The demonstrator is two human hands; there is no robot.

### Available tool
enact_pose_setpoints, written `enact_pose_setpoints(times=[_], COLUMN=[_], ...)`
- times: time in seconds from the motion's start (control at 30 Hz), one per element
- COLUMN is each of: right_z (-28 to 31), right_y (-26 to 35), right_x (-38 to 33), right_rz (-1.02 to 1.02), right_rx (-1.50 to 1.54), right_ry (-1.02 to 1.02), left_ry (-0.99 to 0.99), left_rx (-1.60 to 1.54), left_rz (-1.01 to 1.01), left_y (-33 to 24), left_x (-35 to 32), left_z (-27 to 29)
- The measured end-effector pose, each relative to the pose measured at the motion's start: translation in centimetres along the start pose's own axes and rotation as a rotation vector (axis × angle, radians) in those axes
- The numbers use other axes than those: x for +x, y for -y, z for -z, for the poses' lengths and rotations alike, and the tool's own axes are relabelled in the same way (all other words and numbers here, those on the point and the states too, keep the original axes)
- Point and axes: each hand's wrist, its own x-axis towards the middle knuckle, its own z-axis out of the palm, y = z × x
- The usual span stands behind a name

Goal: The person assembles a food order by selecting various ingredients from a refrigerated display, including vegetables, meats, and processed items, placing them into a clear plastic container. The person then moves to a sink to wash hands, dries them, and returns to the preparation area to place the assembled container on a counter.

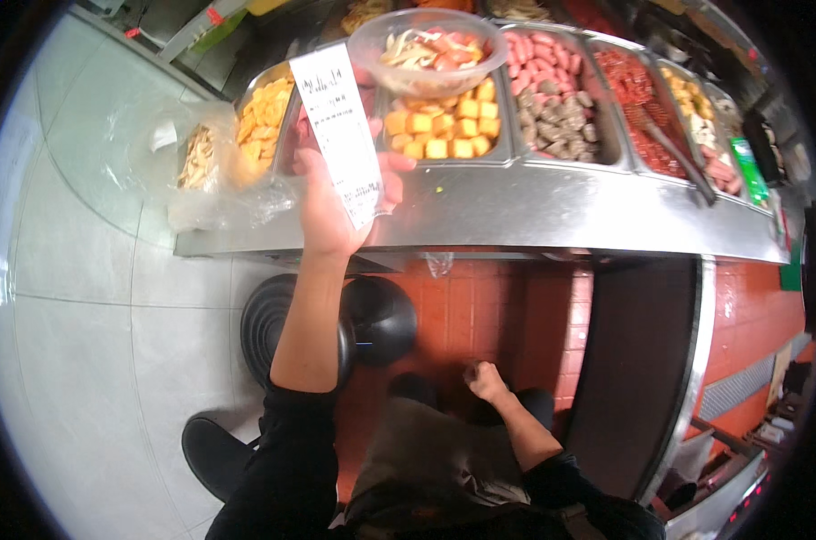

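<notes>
My left hand [325,216] is raised at the counter's front edge and holds a long white printed paper slip [338,135], its thumb and fingers around the slip's lower part. Just beyond the slip, a clear plastic bowl [426,86] of pale strips and pinkish pieces rests over a tray of yellow cubes [446,126]. Low in front of my body, my right hand [490,382] is closed in a loose fist. Something small and dark shows at its finger side, but I cannot make out what it is.
Along the steel counter [516,211], metal trays hold yellow pieces, pink sausages [543,56], grey slices and red food [626,81]. Tongs [673,153] lie across the red tray. A clear plastic bag [237,205] hangs at the left end. A black round stool [268,328] stands below.
</notes>
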Motion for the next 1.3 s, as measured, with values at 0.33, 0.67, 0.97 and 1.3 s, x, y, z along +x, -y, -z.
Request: enact_pose_setpoints(times=[0.33, 0.67, 0.97, 1.3], right_z=[29.5, 25.0, 19.5, 19.4], right_y=[9.1, 4.2, 12.1, 21.1], right_x=[-26.3, -30.1, -26.4, -27.9], right_rz=[-0.182, -0.898, -0.493, -0.425], right_rx=[-0.517, -0.197, 0.323, 0.063], right_ry=[-1.129, -0.628, -0.353, -0.301], left_ry=[-0.336, -0.367, -0.225, -0.143], left_rx=[-0.068, -0.185, -0.333, -0.423], left_rz=[0.188, 0.346, 0.336, 0.316], left_y=[-5.0, -14.5, -18.3, -23.0], left_x=[-3.3, -9.9, -11.3, -12.9], left_z=[-5.0, -11.0, -12.3, -13.5])
